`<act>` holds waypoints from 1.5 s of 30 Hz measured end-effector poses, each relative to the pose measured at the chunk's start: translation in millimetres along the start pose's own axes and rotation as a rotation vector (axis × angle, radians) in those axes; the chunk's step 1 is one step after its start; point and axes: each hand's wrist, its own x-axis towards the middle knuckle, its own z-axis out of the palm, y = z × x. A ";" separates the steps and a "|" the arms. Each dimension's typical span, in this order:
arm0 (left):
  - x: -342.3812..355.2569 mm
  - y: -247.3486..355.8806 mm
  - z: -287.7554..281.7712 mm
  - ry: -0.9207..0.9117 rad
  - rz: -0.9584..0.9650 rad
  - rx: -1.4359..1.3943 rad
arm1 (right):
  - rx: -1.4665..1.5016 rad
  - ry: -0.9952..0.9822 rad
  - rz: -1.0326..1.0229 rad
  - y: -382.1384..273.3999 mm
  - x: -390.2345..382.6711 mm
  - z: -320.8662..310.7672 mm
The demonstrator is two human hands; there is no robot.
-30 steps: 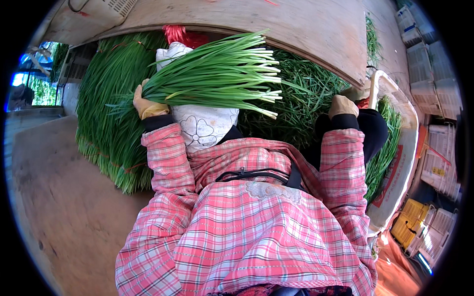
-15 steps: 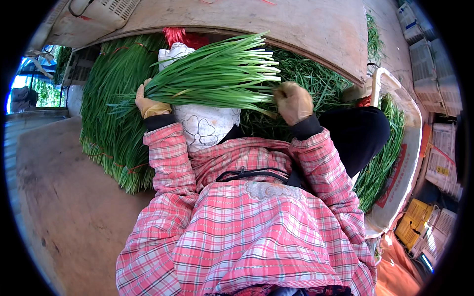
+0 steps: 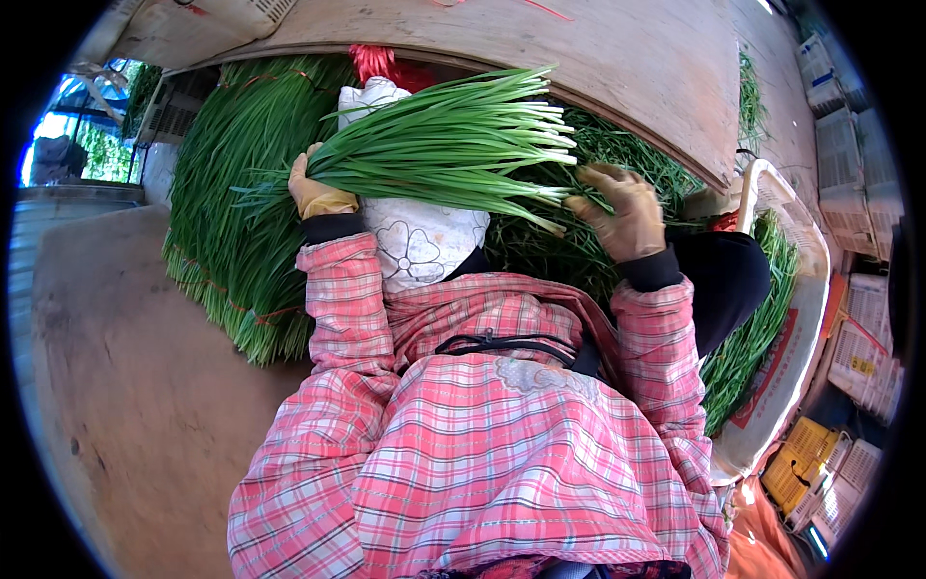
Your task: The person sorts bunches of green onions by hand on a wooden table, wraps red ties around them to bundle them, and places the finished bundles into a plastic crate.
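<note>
A loose bunch of garlic chives (image 3: 434,145) lies sideways across my lap, its pale cut ends fanned to the right. My left hand (image 3: 320,186), in a tan glove, is closed round the leafy end. Just right of the pale ends is my gloved right hand (image 3: 622,207), slightly blurred, with fingers apart and nothing visibly held. Beneath the bunch shows a white cloth with a flower outline (image 3: 410,246). A big stack of tied chives (image 3: 241,193) stands to my left.
Loose chives (image 3: 555,246) are heaped behind my right hand, partly under a wooden board (image 3: 627,58). At the right, a white basket (image 3: 815,318) holds more chives. Red ties (image 3: 371,63) hang at the board's edge. Plastic crates (image 3: 854,174) line the far right.
My right hand has drawn back to the right from the pale ends, and its fingers have opened. The left hand keeps its hold on the bunch. The whole view has shifted slightly.
</note>
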 end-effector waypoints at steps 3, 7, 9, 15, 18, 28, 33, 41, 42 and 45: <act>9.0 2.4 -6.8 0.007 -0.001 0.004 | -0.085 -0.170 -0.034 -34.5 2.2 29.3; -0.7 2.6 -3.5 0.019 -0.043 0.070 | -0.229 -0.223 0.011 -40.8 -22.2 26.1; 10.1 1.7 -11.5 0.028 -0.041 0.067 | -0.224 -0.142 0.029 -30.6 -29.2 6.8; 8.4 1.1 -12.5 -0.005 -0.007 0.113 | 0.042 -0.034 0.218 5.5 -38.9 -31.4; 6.3 2.1 -9.9 0.019 -0.035 0.097 | 0.176 0.062 0.190 -15.8 -13.7 -7.8; 10.1 0.9 -11.8 0.004 0.062 0.254 | 0.049 0.110 0.552 16.8 -40.7 10.6; 9.5 8.3 -18.4 0.004 -0.045 0.121 | 0.019 -0.090 0.121 -35.4 -21.5 -13.7; 2.4 4.8 -1.8 0.048 -0.007 0.147 | 0.090 -0.221 0.205 -53.0 -29.4 27.3; 1.0 5.1 -2.0 0.049 -0.023 0.138 | 0.033 -0.245 0.187 -49.0 -33.3 22.5; 5.1 -1.2 -4.2 0.041 0.056 0.182 | -0.057 -0.353 0.284 -34.1 -55.5 6.2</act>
